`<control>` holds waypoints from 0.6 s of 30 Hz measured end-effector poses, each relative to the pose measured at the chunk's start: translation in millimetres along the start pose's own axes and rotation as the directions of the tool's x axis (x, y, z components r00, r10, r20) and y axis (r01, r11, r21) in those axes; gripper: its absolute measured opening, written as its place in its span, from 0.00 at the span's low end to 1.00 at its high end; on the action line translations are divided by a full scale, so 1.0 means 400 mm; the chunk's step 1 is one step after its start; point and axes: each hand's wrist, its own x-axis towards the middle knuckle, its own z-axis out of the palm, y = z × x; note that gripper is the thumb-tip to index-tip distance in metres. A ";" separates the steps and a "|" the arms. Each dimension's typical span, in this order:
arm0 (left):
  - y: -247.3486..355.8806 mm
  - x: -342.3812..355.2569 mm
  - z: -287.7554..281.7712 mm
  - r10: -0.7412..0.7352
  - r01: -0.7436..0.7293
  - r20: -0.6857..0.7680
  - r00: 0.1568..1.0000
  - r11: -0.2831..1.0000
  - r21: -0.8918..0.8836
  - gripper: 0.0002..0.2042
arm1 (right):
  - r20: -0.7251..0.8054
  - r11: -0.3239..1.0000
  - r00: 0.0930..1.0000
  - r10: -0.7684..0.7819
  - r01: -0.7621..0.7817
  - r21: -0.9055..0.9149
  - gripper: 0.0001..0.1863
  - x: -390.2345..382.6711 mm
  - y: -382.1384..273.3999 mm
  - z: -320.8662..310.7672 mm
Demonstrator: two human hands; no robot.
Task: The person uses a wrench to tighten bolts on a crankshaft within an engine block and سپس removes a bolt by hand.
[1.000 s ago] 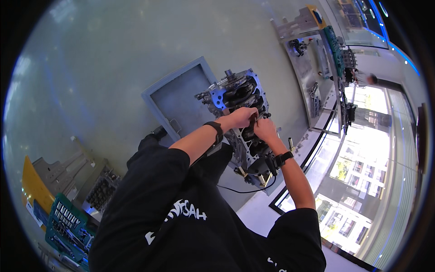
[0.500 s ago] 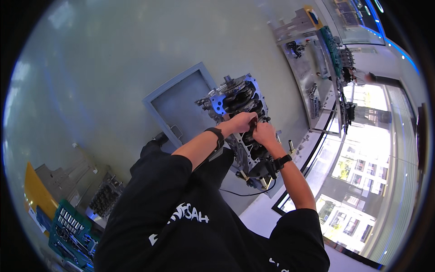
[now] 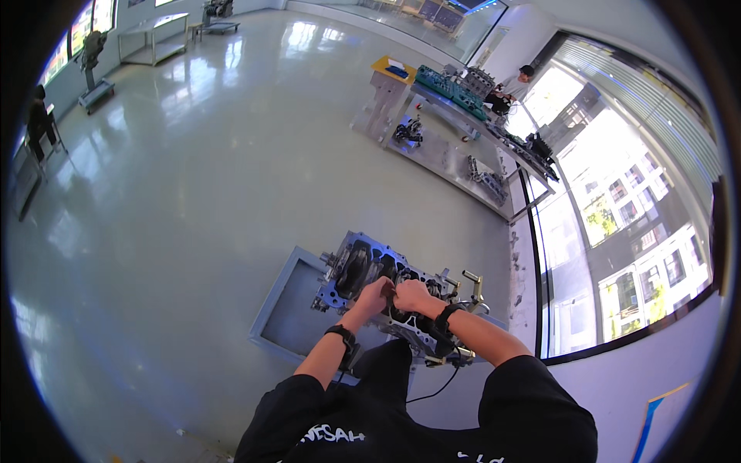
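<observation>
An engine block (image 3: 333, 296) with its crankshaft side up stands before me on a stand. Over its middle, close together, are my left hand (image 3: 373, 296) and my right hand (image 3: 412, 296). The fingers of both are curled in and nearly meet above the crankshaft (image 3: 356, 267). Whatever they pinch is hidden or too small to name. Each wrist wears a dark band. Brass-coloured rods (image 3: 472, 279) of the stand stick up at the block's right end.
A grey-blue tray frame (image 3: 272, 309) lies beneath the block. A black cable (image 3: 436, 395) hangs near my legs. Farther right, a workbench (image 3: 502, 139) carries green tool cases (image 3: 451, 91) and engine parts. A person (image 3: 515, 86) stands behind it; another person (image 3: 40, 123) is far left. Windows line the right.
The view has swung up and turned, so the block sits lower and more of the room shows. My hands stay together over the block's middle, fingers still closed.
</observation>
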 end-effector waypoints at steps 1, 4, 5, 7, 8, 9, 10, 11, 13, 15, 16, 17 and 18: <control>-0.006 -0.003 0.001 -0.001 0.001 -0.011 1.000 1.000 -0.028 0.12 | -0.031 1.000 1.000 0.001 -0.001 0.008 0.17 0.000 -0.001 0.010; -0.002 0.001 0.003 0.006 -0.006 0.002 1.000 0.997 -0.072 0.13 | -0.031 0.979 0.995 0.096 -0.089 0.182 0.17 0.005 0.014 0.034; -0.001 -0.002 0.002 -0.012 0.012 -0.002 1.000 0.998 -0.067 0.13 | -0.055 0.943 0.985 0.161 -0.137 0.304 0.19 0.001 0.003 0.036; -0.005 -0.002 -0.005 -0.025 0.025 0.003 1.000 0.998 -0.062 0.14 | -0.075 0.901 0.970 0.229 -0.182 0.394 0.19 -0.009 -0.010 0.042; -0.006 -0.001 -0.006 -0.026 0.027 0.006 1.000 0.998 -0.058 0.14 | -0.085 0.851 0.951 0.299 -0.225 0.474 0.20 -0.016 -0.013 0.040; -0.008 -0.001 -0.006 -0.036 0.036 -0.001 0.999 0.997 -0.074 0.14 | -0.047 0.856 0.962 0.271 -0.218 0.468 0.19 -0.007 -0.004 0.038; -0.011 -0.003 -0.005 -0.047 0.046 -0.009 0.999 0.995 -0.090 0.14 | -0.044 0.855 0.962 0.270 -0.218 0.471 0.19 -0.004 -0.002 0.036; -0.003 -0.001 -0.006 -0.050 0.049 -0.002 0.999 0.995 -0.089 0.14 | -0.117 0.958 0.981 0.157 -0.123 0.260 0.18 -0.010 -0.002 0.026; 0.012 0.000 -0.009 -0.020 0.020 -0.002 1.000 0.999 -0.045 0.16 | -0.080 0.997 0.994 -0.077 0.077 -0.008 0.13 -0.017 0.003 0.003; 0.016 0.004 -0.011 -0.023 0.023 -0.019 1.000 1.000 -0.013 0.15 | -0.060 0.981 0.984 -0.167 0.160 -0.107 0.11 -0.018 -0.006 -0.041; 0.019 0.003 -0.012 -0.032 0.033 -0.033 0.999 0.999 0.012 0.14 | -0.022 0.950 0.968 -0.249 0.240 -0.201 0.09 -0.017 -0.009 -0.055; 0.014 0.005 -0.010 -0.029 0.030 -0.031 0.999 0.999 0.016 0.14 | -0.027 0.951 0.969 -0.247 0.237 -0.200 0.09 -0.009 -0.008 -0.050; 0.011 0.007 -0.009 -0.058 0.058 -0.016 0.998 0.998 0.013 0.14 | -0.019 0.934 0.960 -0.281 0.269 -0.236 0.09 0.000 -0.007 -0.041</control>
